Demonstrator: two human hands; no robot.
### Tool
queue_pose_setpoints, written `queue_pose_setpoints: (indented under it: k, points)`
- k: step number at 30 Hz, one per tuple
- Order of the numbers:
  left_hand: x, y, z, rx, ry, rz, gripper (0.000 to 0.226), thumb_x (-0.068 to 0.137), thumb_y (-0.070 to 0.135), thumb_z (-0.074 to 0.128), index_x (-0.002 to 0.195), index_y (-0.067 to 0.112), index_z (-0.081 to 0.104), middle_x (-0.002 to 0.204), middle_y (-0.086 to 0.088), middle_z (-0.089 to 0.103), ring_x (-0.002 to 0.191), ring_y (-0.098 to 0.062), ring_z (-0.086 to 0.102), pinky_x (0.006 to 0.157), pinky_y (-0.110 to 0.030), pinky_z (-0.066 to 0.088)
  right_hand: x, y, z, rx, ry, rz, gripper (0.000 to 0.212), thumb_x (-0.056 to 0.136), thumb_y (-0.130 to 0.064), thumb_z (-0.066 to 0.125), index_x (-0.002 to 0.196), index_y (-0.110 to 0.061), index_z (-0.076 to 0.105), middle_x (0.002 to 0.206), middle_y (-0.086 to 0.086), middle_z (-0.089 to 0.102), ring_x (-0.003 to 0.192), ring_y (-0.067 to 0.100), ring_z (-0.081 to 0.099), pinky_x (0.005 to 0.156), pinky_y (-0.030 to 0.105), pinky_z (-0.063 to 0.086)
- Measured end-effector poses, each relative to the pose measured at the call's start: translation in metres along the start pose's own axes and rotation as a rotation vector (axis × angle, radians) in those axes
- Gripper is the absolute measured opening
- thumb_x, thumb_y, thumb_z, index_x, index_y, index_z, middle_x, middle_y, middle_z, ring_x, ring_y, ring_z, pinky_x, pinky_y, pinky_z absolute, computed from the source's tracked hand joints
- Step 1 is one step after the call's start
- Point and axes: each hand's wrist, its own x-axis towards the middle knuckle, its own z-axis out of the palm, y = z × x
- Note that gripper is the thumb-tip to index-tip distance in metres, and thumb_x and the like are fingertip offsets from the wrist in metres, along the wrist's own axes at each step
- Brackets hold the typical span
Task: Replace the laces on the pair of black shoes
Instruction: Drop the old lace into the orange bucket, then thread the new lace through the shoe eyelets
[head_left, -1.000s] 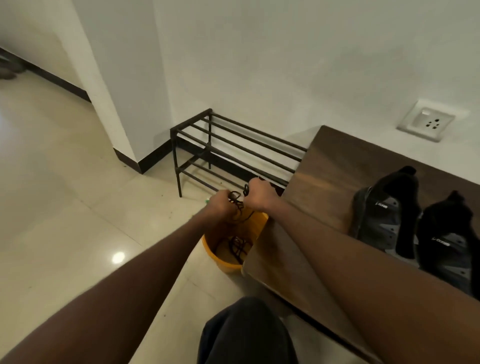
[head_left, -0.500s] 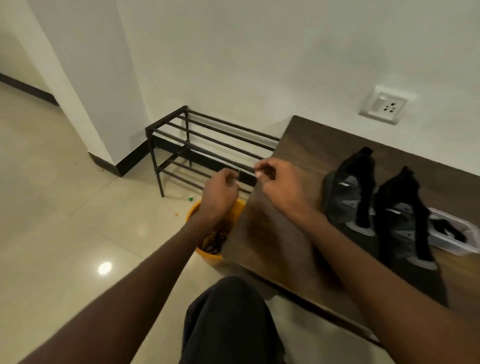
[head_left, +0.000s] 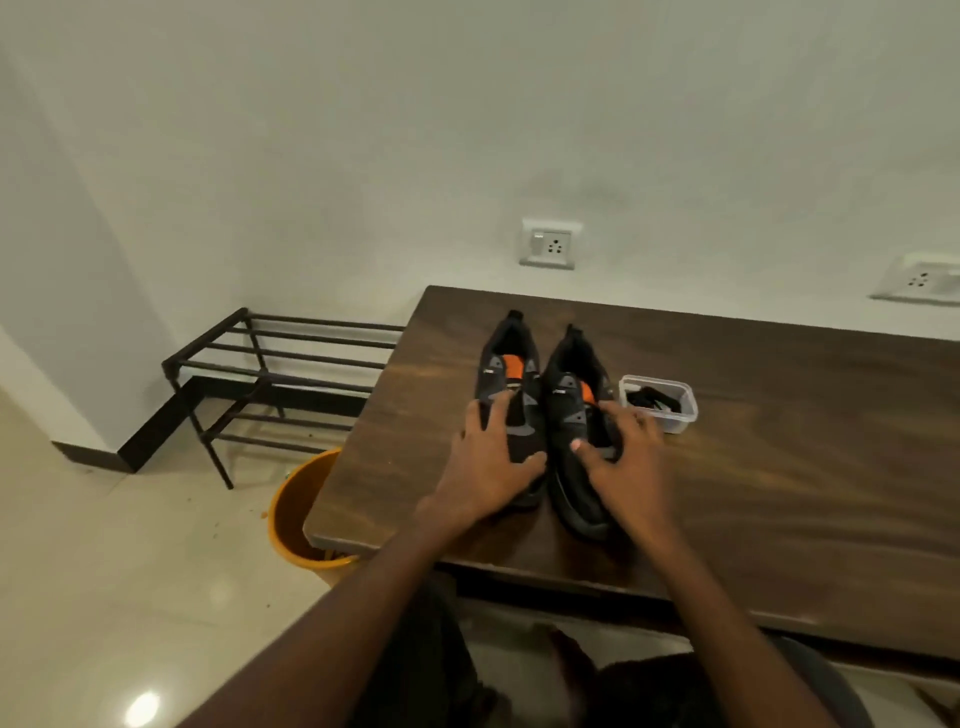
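Shoes first: the two black shoes stand side by side on the dark wooden table (head_left: 779, 441), toes toward you, heels toward the wall, and you have a hand on each. Your left hand (head_left: 491, 465) lies over the toe half of the left shoe (head_left: 511, 374), fingers spread and reaching up its outer side, thumb stretched across to the inner edge. Your right hand (head_left: 621, 457) covers the front of the right shoe (head_left: 574, 384), fingers fanned over its outer side and thumb pointing inward across the top; whether either hand is truly squeezing or only resting I cannot tell. Both shoes show orange on the tongue and grey panels, and the eyelets look bare of laces. Just beside the right shoe, past your right fingertips, sits a small clear plastic container (head_left: 683, 410) with a dark bundle of laces (head_left: 652, 400) inside. Off the table's left end an orange bucket (head_left: 291, 509) stands on the pale tiled floor, partly tucked under the tabletop, with a black metal shoe rack (head_left: 270, 374) behind it against the white wall. Two wall sockets sit above the table, one (head_left: 549, 243) behind the shoes and another (head_left: 919, 278) at the right edge.
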Motion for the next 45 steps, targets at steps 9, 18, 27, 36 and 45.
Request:
queue_pose_setpoints:
  k: [9,18,27,36,45]
  points:
    - [0.002,0.013,-0.009,0.154,-0.005,-0.074,0.095,0.079,0.055,0.072,0.154,0.042,0.014,0.164,0.002,0.015,0.149,-0.034,0.027,0.116,-0.061,0.036,0.014,0.004,0.006,0.143,-0.064,0.033,0.076,0.080,-0.040,0.086,0.147,-0.038,0.050,0.144,-0.002,0.052,0.129,0.020,0.054,0.107,0.042,0.050]
    - [0.042,0.095,0.023,0.130,0.174,0.469,0.052,0.095,0.038,0.064,0.144,0.028,0.049,0.150,0.003,0.047,0.144,-0.017,0.037,0.119,-0.050,0.034,0.042,0.019,-0.008,0.223,0.179,0.079,0.032,0.093,-0.019,0.072,0.126,-0.021,0.070,0.122,-0.005,0.068,0.110,0.014,0.066,0.094,0.032,0.054]
    - [0.072,0.077,0.053,0.390,-0.053,0.469,0.079,0.094,0.055,0.061,0.160,0.028,0.027,0.172,0.004,0.009,0.159,-0.019,-0.006,0.128,-0.055,0.000,0.120,0.050,-0.020,-0.261,0.166,0.197,0.018,0.093,-0.029,0.076,0.109,-0.023,0.072,0.105,0.000,0.075,0.096,0.020,0.068,0.083,0.031,0.051]
    - [0.069,0.079,0.060,0.261,0.162,0.566,0.050,0.094,0.046,0.061,0.142,0.035,0.049,0.164,0.008,0.025,0.156,-0.016,0.010,0.124,-0.054,0.007,0.145,0.064,0.008,-0.340,0.072,0.258,0.022,0.081,-0.034,0.081,0.082,-0.027,0.060,0.078,-0.002,0.065,0.081,0.025,0.066,0.084,0.052,0.056]
    - [0.072,0.078,0.056,0.052,0.279,0.554,0.038,0.097,0.032,0.062,0.135,0.029,0.058,0.140,0.011,0.050,0.140,-0.007,0.037,0.113,-0.032,0.013,0.115,0.046,-0.025,0.199,0.347,0.133,0.014,0.085,-0.018,0.083,0.092,-0.026,0.073,0.085,-0.012,0.073,0.081,0.006,0.071,0.074,0.032,0.061]
